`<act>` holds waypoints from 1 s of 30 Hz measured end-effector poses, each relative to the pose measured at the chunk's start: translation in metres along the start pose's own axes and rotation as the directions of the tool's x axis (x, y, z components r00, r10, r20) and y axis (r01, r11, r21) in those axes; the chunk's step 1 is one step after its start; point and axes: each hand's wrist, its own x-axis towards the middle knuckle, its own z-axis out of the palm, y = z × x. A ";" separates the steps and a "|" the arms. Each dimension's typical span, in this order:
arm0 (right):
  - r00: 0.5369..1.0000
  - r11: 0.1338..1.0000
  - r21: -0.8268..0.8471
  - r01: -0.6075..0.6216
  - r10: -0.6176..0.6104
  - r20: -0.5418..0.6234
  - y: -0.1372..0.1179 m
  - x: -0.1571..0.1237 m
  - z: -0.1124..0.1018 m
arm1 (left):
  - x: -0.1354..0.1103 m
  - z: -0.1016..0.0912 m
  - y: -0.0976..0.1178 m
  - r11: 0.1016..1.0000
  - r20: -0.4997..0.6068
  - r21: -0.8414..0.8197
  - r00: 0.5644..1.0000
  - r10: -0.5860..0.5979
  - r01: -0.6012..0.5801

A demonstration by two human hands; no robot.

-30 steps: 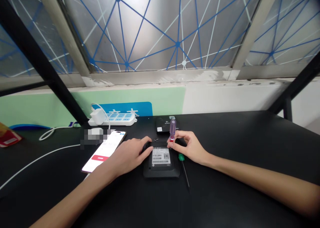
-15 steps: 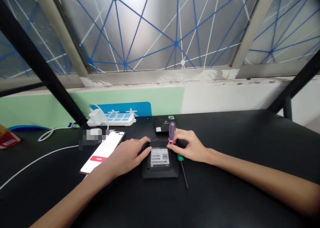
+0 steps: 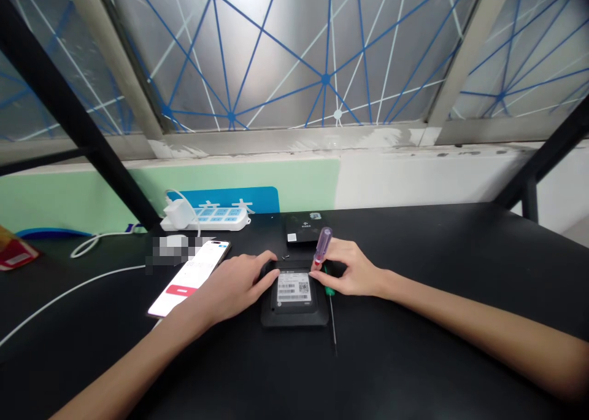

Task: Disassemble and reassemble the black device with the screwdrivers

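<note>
- A black, block-shaped device with a flared lower rim is set at the middle of the tabletop; a white label printed with barcodes is borne on its face.
- At its 1 o'clock corner, a purple, see-through, ridged screwdriver is pinched between thumb and fingers of the right hand, tilted; its tip cannot be made out.
- At 10 o'clock, the device's edge is touched by the left hand, thumb and forefinger slightly parted; whether it is gripped cannot be told.
- Small metal screws are scattered just beyond the 12 o'clock edge, before a flat black box.
- A green-handled screwdriver with a thin metal shaft is laid close by at 3 o'clock.
- A lit, glossy phone is placed at 9 o'clock, partly covered by the left forearm.
- Room for moving is offered by smooth tabletop toward 3 and 6 o'clock; its far edge is bounded by a wall.
</note>
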 end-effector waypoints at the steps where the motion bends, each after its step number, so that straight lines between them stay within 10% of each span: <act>1: 1.000 1.000 -0.005 0.002 -0.002 0.010 0.000 -0.001 0.000 | 0.000 0.000 0.000 1.000 0.001 0.001 1.000 -0.001 0.001; 30: 0.991 0.992 0.069 -0.106 0.100 0.085 0.004 -0.001 -0.001 | 0.000 0.001 -0.001 1.000 -0.003 -0.012 1.000 0.003 -0.003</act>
